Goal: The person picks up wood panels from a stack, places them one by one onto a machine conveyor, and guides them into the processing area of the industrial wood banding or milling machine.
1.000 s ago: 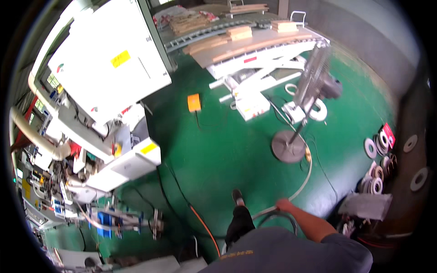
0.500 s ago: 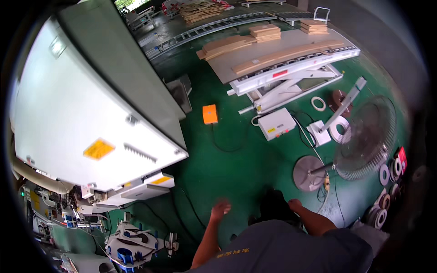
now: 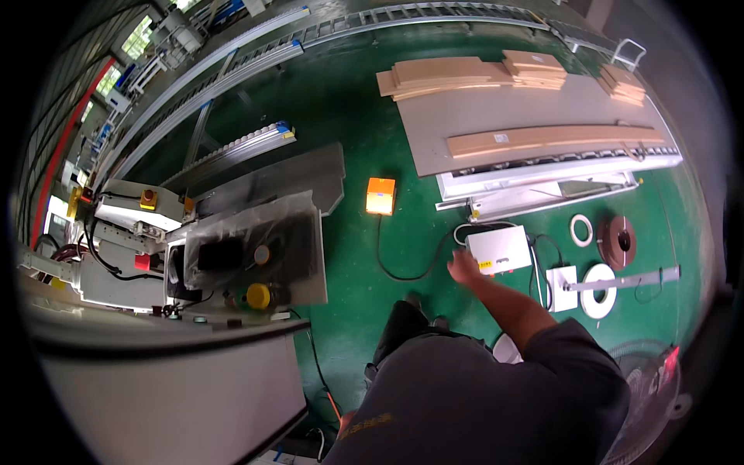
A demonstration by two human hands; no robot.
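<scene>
My right hand [image 3: 464, 268] swings out in front of my body, its fingers loosely apart with nothing in them. From above it overlaps the left edge of a white control box [image 3: 500, 249] on the floor; I cannot make out any contact. Only a sliver of my left hand [image 3: 346, 423] shows, low beside my shirt, and its fingers are hidden. An orange cable or rod [image 3: 334, 406] runs close to it. Ahead on the green floor sits an orange box [image 3: 380, 196] with a black cord.
A lift table [image 3: 558, 108] bearing stacked brown boards stands ahead right. Rolls of edge tape [image 3: 618, 242], a white stand [image 3: 562, 288] and a fan [image 3: 639, 387] are at right. On the left is a machine with a yellow-lidded jar [image 3: 260, 296] on its top. Cables cross the floor.
My view has turned and moved forward past the white cabinet, revealing the machine top and roller conveyors at left. My right arm has swung forward; my left hand has dropped back, mostly out of sight.
</scene>
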